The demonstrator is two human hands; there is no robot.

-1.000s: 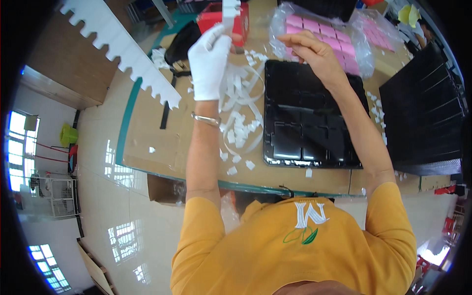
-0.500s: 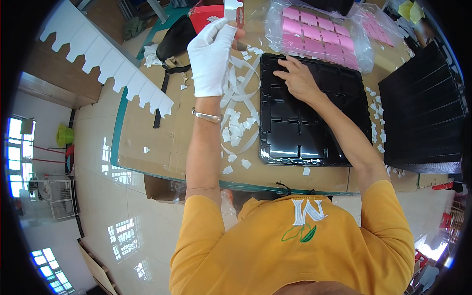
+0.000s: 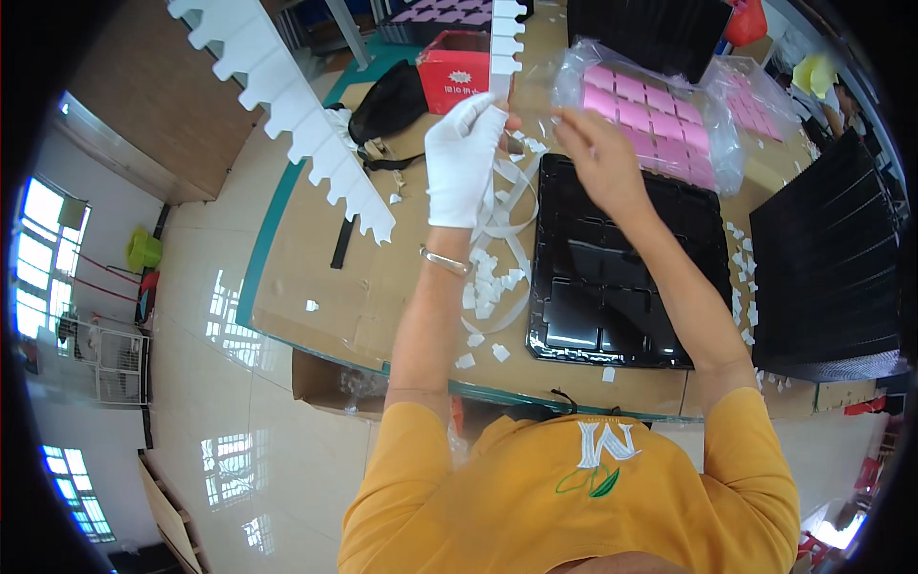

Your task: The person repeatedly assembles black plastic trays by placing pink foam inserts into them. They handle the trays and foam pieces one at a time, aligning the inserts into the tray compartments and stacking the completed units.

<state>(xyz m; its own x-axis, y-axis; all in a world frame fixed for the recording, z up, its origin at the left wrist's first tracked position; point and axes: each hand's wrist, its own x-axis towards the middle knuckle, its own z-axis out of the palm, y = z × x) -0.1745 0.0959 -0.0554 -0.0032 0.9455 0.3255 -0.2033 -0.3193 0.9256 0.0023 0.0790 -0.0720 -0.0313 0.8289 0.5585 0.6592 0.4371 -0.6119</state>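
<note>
My left hand [image 3: 466,158], in a white glove with the thumb and a finger bare, pinches the lower end of a white notched strip [image 3: 503,48]. My bare right hand [image 3: 607,167] is raised at the far left corner of a black plastic tray [image 3: 622,268], its thumb and fingertips drawn together. Whether a small piece sits between them is too small to tell. A larger white toothed strip [image 3: 287,120] slants across the upper left; where its upper end goes is out of view. Pale backing ribbon [image 3: 524,206] curls on the cardboard-covered table beside small white pieces [image 3: 490,287].
Pink cut sheets [image 3: 650,120] in clear plastic lie beyond the tray. A stack of black trays [image 3: 827,258] stands at the right. Behind my left hand are a red box [image 3: 449,72] and a black bag [image 3: 390,100]. More white scraps [image 3: 741,277] line the tray's right side.
My right hand has lifted from the tray and moved toward my left hand, its spread fingers now drawn together. More of the notched strip shows above my left hand. The view has shifted.
</note>
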